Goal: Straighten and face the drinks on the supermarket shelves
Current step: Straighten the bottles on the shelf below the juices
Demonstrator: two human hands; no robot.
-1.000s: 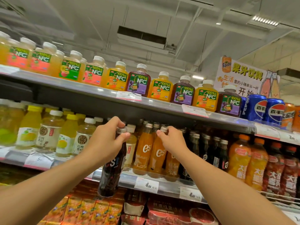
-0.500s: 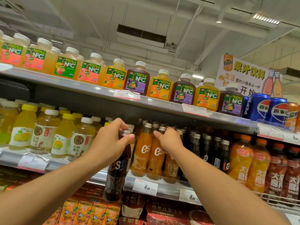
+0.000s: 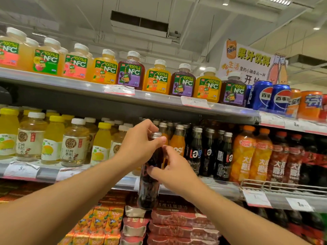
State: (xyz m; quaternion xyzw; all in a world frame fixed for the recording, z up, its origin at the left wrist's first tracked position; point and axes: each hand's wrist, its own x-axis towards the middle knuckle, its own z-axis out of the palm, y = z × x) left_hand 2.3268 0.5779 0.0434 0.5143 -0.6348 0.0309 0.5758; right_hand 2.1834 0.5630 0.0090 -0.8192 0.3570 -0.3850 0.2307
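Observation:
My left hand (image 3: pixel 139 147) grips the neck of a dark cola bottle (image 3: pixel 149 190) with a silver cap, held out in front of the middle shelf (image 3: pixel 221 187). My right hand (image 3: pixel 174 171) has its fingers curled round the same bottle's body from the right. Behind them stand orange soda bottles (image 3: pixel 177 142) and a row of dark cola bottles (image 3: pixel 208 152) with their labels turned different ways. The held bottle's label is hidden by my hands.
The top shelf (image 3: pixel 88 87) carries NFC juice bottles (image 3: pixel 131 71), Pepsi cans (image 3: pixel 261 98) and orange cans (image 3: pixel 309 105). Yellow and clear drink bottles (image 3: pixel 74 142) fill the middle shelf's left, orange and red bottles (image 3: pixel 260 152) its right. Cartons and packs (image 3: pixel 177 221) lie below.
My right hand left the orange bottles on the shelf and came down onto the body of the cola bottle. My left hand moved the bottle right, in front of the orange sodas.

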